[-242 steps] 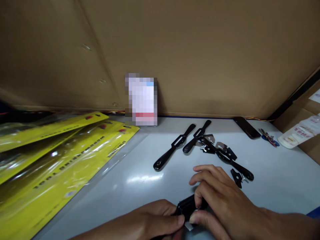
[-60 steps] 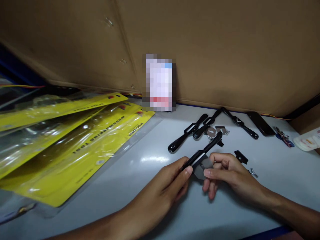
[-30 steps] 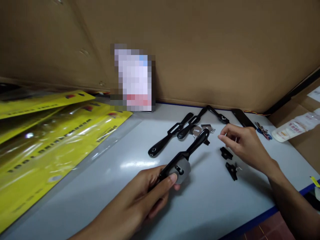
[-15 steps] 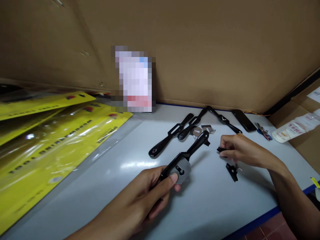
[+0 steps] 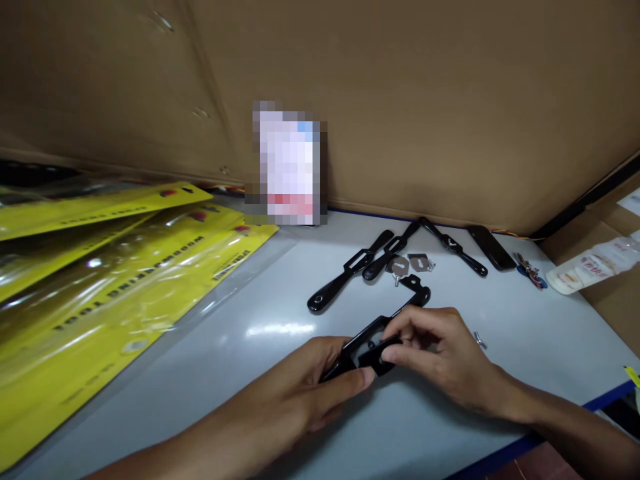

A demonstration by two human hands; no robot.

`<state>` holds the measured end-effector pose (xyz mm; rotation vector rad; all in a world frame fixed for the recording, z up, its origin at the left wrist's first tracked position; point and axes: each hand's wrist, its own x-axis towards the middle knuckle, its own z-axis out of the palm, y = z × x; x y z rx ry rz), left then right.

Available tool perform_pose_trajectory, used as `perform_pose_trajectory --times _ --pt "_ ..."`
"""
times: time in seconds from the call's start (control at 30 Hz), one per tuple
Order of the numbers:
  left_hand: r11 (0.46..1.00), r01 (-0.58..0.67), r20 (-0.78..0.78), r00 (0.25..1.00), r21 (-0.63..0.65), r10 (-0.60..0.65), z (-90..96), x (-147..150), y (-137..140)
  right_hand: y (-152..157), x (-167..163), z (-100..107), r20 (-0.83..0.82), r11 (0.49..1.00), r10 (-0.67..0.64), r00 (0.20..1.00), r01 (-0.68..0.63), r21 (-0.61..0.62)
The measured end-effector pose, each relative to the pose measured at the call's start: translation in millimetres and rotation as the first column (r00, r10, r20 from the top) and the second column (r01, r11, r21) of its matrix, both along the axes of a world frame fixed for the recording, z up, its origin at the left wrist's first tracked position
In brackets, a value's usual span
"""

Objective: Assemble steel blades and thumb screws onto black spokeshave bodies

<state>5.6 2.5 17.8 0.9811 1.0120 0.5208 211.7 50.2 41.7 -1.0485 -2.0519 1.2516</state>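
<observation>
My left hand (image 5: 320,387) grips a black spokeshave (image 5: 365,330) by its near handle, thumb forward along the body. A grey blade (image 5: 373,339) sits at the body, partly covered. My right hand (image 5: 440,353) pinches a small black blade clamp (image 5: 383,357) between thumb and fingers, holding it over the blade. The left thumb tip touches the clamp's near end. Beyond the spokeshave's far handle lies another black clamp (image 5: 411,283). A small silver screw (image 5: 480,340) rests right of my right hand.
More black spokeshave bodies (image 5: 345,273) lie farther back, with loose blades (image 5: 420,263) near them. A phone (image 5: 493,248), a bunch of keys (image 5: 530,272) and a white bottle (image 5: 590,267) are at the right. Yellow tool packages (image 5: 130,300) cover the left. A cardboard wall (image 5: 425,120) stands behind.
My right hand has moved left from the right side of the table, bringing the black clamp onto the spokeshave. My left hand keeps its hold. The view has shifted slightly.
</observation>
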Motion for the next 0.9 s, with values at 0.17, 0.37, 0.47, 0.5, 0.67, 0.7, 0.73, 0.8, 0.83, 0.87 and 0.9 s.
perform_pose_trajectory --times 0.17,0.37,0.47,0.5,0.67,0.7,0.73,0.8,0.83,0.87,0.9 --pt "0.998 0.018 0.013 1.0 -0.067 -0.018 -6.9 -2 2 15 14 7 -0.088 0.978 -0.14 0.986 0.152 0.142" --pt "0.988 -0.001 0.013 1.0 -0.154 0.003 -27.5 -3 5 73 50 2 -0.034 0.749 -0.437 0.899 0.385 0.539" --pt "0.988 -0.008 0.027 1.0 -0.152 0.012 -29.3 -3 5 98 63 -11 0.141 0.752 -0.445 0.884 0.284 0.596" --pt "0.99 -0.015 0.032 0.999 -0.14 0.019 -27.5 -3 5 102 65 -15 0.197 0.763 -0.44 0.876 0.25 0.596" --pt "0.995 -0.024 0.005 1.0 -0.099 0.024 -13.3 -1 3 110 67 -27 0.406 0.808 -0.39 0.826 0.096 0.581" --pt "0.995 -0.02 -0.004 1.0 -0.097 0.02 -12.1 -1 3 110 66 -28 0.423 0.809 -0.385 0.82 0.079 0.582" --pt "0.995 -0.017 -0.011 1.0 -0.097 0.016 -11.8 -1 3 110 66 -28 0.43 0.81 -0.378 0.82 0.067 0.583" --pt "0.995 -0.013 -0.023 1.0 -0.099 0.011 -12.9 -1 4 110 66 -29 0.42 0.815 -0.361 0.833 0.063 0.576" --pt "0.995 -0.011 -0.03 1.0 -0.104 0.008 -13.6 0 4 110 66 -28 0.407 0.822 -0.353 0.843 0.071 0.566" --pt "0.994 -0.009 -0.038 0.999 -0.11 0.005 -13.8 0 5 110 66 -28 0.393 0.83 -0.346 0.852 0.082 0.551" --pt "0.993 -0.007 -0.045 0.999 -0.118 0.001 -13.4 -1 6 111 66 -27 0.382 0.841 -0.34 0.859 0.095 0.533"
